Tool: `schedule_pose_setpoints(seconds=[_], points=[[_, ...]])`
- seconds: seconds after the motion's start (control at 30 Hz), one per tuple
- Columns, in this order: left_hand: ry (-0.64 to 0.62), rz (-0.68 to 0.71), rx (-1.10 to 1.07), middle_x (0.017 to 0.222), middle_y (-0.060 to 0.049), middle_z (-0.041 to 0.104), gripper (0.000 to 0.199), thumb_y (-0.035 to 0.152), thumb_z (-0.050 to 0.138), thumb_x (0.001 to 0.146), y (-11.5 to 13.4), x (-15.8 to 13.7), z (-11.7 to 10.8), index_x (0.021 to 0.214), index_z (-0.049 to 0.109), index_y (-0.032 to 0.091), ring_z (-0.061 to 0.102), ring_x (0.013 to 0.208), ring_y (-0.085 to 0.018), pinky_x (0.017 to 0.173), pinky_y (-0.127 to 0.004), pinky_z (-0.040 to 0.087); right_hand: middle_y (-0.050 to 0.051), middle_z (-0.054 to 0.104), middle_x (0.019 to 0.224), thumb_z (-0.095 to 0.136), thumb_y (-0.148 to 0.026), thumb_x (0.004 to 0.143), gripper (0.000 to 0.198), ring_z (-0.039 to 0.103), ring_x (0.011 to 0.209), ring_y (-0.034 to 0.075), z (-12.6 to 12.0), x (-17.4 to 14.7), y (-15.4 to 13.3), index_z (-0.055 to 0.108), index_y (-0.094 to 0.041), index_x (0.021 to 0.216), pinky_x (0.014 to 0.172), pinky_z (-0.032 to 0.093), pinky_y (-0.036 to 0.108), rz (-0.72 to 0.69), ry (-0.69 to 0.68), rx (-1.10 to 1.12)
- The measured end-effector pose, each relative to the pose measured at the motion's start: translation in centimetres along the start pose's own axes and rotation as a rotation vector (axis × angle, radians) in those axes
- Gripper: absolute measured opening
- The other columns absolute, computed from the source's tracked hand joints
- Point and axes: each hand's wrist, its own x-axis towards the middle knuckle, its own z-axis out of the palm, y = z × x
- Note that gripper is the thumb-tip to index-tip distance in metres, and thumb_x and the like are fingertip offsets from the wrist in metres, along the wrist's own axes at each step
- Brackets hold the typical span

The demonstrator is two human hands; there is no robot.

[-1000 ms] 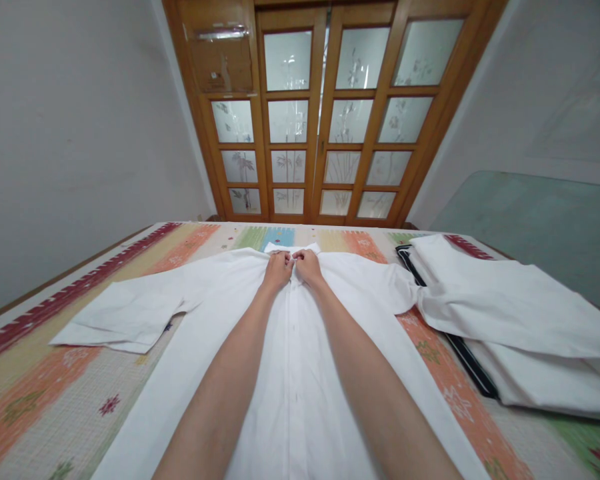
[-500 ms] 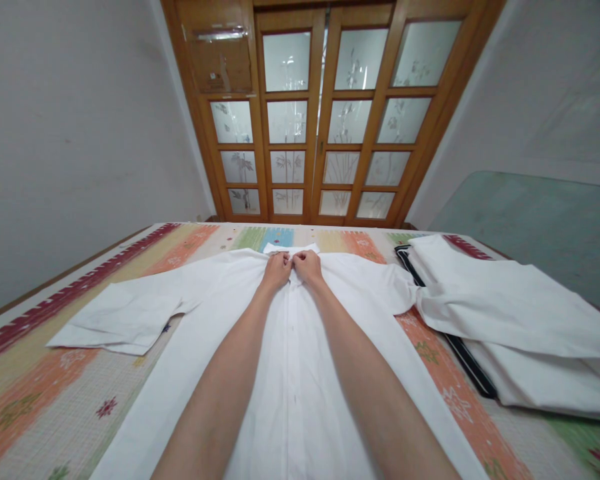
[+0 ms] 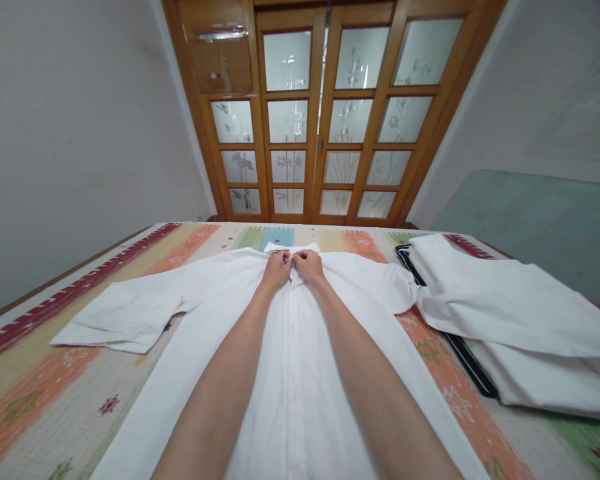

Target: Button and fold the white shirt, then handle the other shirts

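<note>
A white long-sleeved shirt lies front side up, its button strip running down the middle towards me. Its collar is at the far end. Just below the collar, my left hand pinches the shirt front at the strip. My right hand pinches the cloth right beside it, the fingertips of both almost meeting. A button between the fingers is too small and hidden to make out. The left sleeve stretches out over the bedspread, folded near its cuff; the right sleeve lies across a pile of folded white cloth.
Under the shirt spreads a striped, patterned bedspread. Folded white cloth with a black edge lies on the right. Behind it leans a pale green panel. Wooden doors with glass panes stand beyond the far edge, between grey walls.
Both hands stay at the collar, still pinching the cloth. Only slight shifts of the fingers and the shirt show.
</note>
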Motion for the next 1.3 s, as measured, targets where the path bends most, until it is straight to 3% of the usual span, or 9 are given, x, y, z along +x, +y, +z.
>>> schedule_pose_setpoints(seconds=[0.33, 0.57, 0.77, 0.87, 1.1, 1.3], points=[[-0.019, -0.035, -0.004, 0.077, -0.004, 0.067, 0.011, 0.013, 0.053, 0.077, 0.1, 0.0, -0.2, 0.081, 0.063, 0.012, 0.06, 0.068, -0.014, 0.069, -0.025, 0.048, 0.005, 0.071, 0.073, 0.056, -0.014, 0.075, 0.016, 0.063, 0.072, 0.016, 0.2, 0.3, 0.3, 0.072, -0.013, 0.072, 0.068, 0.045, 0.023, -0.037, -0.031, -0.014], [-0.015, -0.055, 0.045, 0.081, -0.005, 0.069, 0.013, 0.018, 0.053, 0.079, 0.5, -0.1, -0.3, 0.084, 0.064, 0.013, 0.062, 0.074, -0.015, 0.071, -0.025, 0.047, 0.006, 0.071, 0.081, 0.052, -0.013, 0.078, 0.02, 0.062, 0.08, 0.017, 0.2, 0.5, 0.7, 0.072, -0.013, 0.077, 0.075, 0.045, 0.024, -0.066, -0.045, -0.037], [-0.012, -0.074, 0.153, 0.061, -0.003, 0.063, 0.013, 0.021, 0.058, 0.075, 1.2, -0.3, -0.2, 0.064, 0.061, 0.016, 0.06, 0.07, -0.018, 0.071, -0.028, 0.043, 0.006, 0.07, 0.084, 0.05, -0.009, 0.076, 0.023, 0.06, 0.085, 0.017, 0.5, 0.5, 1.0, 0.072, -0.014, 0.078, 0.08, 0.043, 0.025, -0.078, -0.044, -0.076], [-0.011, -0.081, 0.198, 0.061, -0.004, 0.063, 0.017, 0.021, 0.058, 0.076, 1.3, -0.4, -0.2, 0.059, 0.06, 0.017, 0.059, 0.072, -0.02, 0.072, -0.03, 0.042, 0.007, 0.069, 0.083, 0.048, -0.009, 0.077, 0.026, 0.06, 0.086, 0.017, 0.7, 0.5, 1.0, 0.073, -0.014, 0.076, 0.081, 0.042, 0.025, -0.081, -0.046, -0.085], [-0.001, -0.034, 0.21, 0.074, -0.008, 0.065, 0.012, 0.015, 0.051, 0.081, 1.1, -0.4, 0.1, 0.077, 0.063, 0.016, 0.059, 0.087, -0.022, 0.083, -0.033, 0.042, 0.007, 0.07, 0.087, 0.046, -0.012, 0.08, 0.027, 0.06, 0.088, 0.017, 0.7, 0.6, 1.1, 0.074, -0.014, 0.082, 0.081, 0.041, 0.024, -0.077, -0.03, -0.069], [0.012, -0.018, 0.157, 0.078, -0.007, 0.064, 0.013, 0.011, 0.05, 0.08, 0.6, -0.1, 0.2, 0.085, 0.061, 0.016, 0.06, 0.085, -0.021, 0.082, -0.032, 0.044, 0.006, 0.068, 0.087, 0.046, -0.01, 0.08, 0.026, 0.059, 0.087, 0.017, 0.6, 0.5, 1.0, 0.072, -0.014, 0.082, 0.083, 0.042, 0.025, -0.119, -0.008, -0.044]])
